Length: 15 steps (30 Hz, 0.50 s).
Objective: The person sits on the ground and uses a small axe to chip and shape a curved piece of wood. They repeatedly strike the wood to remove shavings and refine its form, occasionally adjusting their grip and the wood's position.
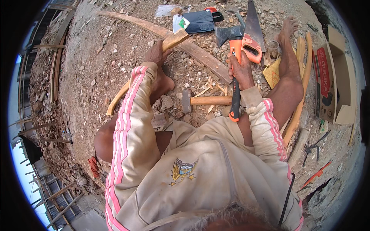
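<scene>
My left hand (pixel 155 53) is closed round a curved wooden stick (pixel 176 40), which slants from upper right to lower left past my forearm. My right hand (pixel 241 71) grips a hatchet (pixel 235 47) by its orange and black handle. The dark hatchet head (pixel 226 35) points up and away, apart from the stick. Below and between my hands lies a hammer (pixel 186 101) with a wooden handle, partly behind the hatchet's handle. A long wooden plank (pixel 200 55) stretches across the ground beyond them. Beside the hatchet head is a handsaw (pixel 253 23) with an orange handle.
Rubble and wood chips cover the ground. A dark blue item (pixel 198 22) lies at the far side. By my right leg are a yellow sack (pixel 272 74), long wooden strips (pixel 304 82) and an open cardboard box (pixel 345 77). An orange-red tool (pixel 317 174) lies lower right.
</scene>
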{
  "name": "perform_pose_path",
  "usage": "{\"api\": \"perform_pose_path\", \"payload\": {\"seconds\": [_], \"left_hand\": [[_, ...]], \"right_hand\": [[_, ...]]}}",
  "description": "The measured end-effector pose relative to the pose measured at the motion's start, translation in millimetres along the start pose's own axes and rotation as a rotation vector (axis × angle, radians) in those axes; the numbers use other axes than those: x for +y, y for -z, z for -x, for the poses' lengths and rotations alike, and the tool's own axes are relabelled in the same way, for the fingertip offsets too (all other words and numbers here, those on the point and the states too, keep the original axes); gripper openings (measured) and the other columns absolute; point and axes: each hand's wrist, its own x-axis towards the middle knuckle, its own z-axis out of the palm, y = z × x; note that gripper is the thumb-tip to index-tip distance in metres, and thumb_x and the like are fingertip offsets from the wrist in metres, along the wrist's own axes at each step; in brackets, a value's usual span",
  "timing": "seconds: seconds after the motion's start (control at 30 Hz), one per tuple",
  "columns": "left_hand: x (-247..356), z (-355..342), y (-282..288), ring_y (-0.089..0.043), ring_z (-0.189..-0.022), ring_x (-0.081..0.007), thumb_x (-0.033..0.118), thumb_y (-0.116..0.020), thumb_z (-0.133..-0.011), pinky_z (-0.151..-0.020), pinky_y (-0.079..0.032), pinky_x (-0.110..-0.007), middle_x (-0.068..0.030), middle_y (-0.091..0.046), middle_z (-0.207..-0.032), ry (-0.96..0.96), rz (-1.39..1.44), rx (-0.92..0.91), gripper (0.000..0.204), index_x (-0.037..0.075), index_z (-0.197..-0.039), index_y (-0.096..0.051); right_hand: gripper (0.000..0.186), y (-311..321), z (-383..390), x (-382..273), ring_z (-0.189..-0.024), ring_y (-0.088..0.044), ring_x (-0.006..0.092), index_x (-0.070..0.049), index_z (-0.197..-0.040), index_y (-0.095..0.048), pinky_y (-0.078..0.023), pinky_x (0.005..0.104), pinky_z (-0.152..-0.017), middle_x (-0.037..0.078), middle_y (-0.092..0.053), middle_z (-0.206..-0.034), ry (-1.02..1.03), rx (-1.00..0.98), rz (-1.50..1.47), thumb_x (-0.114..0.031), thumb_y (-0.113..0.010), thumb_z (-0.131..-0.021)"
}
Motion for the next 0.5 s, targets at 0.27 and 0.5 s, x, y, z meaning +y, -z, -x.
{"api": "perform_pose_path", "payload": {"seconds": [0.27,0.5], "left_hand": [[54.9,20.5,74.4,-0.066,-0.099,-0.0476,0.063,-0.06,-0.092,-0.08,-0.05,-0.054,-0.0273,-0.069,-0.105,-0.021,-0.058,0.028,0.066,0.006,-0.122,-0.046],[68.6,17.3,8.4,-0.064,-0.11,-0.0434,0.066,-0.059,-0.091,-0.086,-0.05,-0.053,-0.0245,-0.067,-0.116,0.039,-0.141,-0.138,0.069,0.01,-0.131,-0.047]], "right_hand": [[0.019,15.4,11.5,-42.9,-0.049,-0.051,0.0086,-0.007,-0.104,-0.05,-0.045,0.0268,-0.04,0.001,-0.053,-0.072,0.275,-0.108,-0.427,-0.022,-0.062,-0.1],[0.023,44.7,18.6,-54.2,-0.057,-0.056,0.0104,-0.01,-0.11,-0.049,-0.049,0.0279,-0.047,0.001,-0.056,-0.078,0.411,-0.079,-0.536,-0.026,-0.063,-0.1]]}}
